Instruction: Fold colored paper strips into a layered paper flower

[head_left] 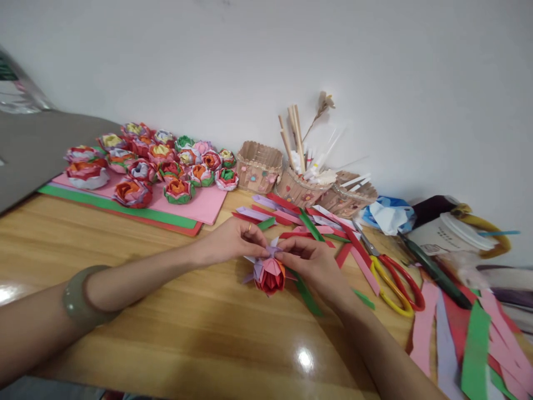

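Observation:
Near the middle of the wooden table (175, 322), a folded paper flower (270, 273) in red, pink and lilac is held between both hands. From the left, my left hand (239, 241) pinches its lilac upper edge between thumb and fingers; a ring and a green bangle show on that side. On the other side, my right hand (308, 261) pinches the same edge, its thumb close to the left thumb. The flower's red centre faces down toward me. Folded paper strips (310, 223) lie just behind the hands.
Several finished paper flowers (133, 191) sit on coloured sheets (208, 205) at the left. Decorated baskets (259, 166) stand against the wall, one with sticks. At the right are red and yellow scissors (393, 283), a dark green tool (437, 272), a white tub (449, 236) and cut paper (474, 339).

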Available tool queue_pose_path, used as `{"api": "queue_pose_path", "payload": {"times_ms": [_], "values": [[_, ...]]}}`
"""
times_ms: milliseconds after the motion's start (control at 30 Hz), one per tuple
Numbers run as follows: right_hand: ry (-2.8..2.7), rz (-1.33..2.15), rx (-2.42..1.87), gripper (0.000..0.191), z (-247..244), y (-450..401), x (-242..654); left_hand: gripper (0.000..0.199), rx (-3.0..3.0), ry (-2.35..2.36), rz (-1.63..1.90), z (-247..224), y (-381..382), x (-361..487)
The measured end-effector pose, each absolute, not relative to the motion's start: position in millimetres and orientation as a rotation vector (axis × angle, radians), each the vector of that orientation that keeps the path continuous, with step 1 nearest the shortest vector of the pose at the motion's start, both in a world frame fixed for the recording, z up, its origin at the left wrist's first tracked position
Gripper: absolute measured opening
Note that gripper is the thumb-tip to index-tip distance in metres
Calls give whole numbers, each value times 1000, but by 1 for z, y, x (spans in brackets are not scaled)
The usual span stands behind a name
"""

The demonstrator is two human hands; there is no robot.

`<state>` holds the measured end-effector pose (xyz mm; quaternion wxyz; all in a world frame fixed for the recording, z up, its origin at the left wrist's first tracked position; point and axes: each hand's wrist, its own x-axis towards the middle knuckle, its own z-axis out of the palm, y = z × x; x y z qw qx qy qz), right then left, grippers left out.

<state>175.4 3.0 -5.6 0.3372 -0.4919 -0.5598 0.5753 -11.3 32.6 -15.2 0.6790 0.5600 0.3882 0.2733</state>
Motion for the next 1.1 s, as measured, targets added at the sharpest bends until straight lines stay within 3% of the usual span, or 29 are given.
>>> {"api": "queue_pose_path", "payload": {"times_ms": [167,400,533,667,800,1100], "values": [[-1655,1346,-1286,10,-3,-2,174,10,1349,907,612,-15,29,-10],[-2166,460,-1174,13,-10,-9,172,8,1451,985,681,-13,23,-9],[-2168,241,-1086,14,-9,-9,174,12,1218,896,726,-7,25,-8],[-2119,245,-1014,17,-5,-7,175,12,1234,856,694,-7,25,-7],[-1942,190,-1093,11,2,-9,172,12,1393,936,948,-10,20,-7],[-1625,1046,-1348,22,12,-12,164,12,2026,917,1227,-10,10,-9]]}}
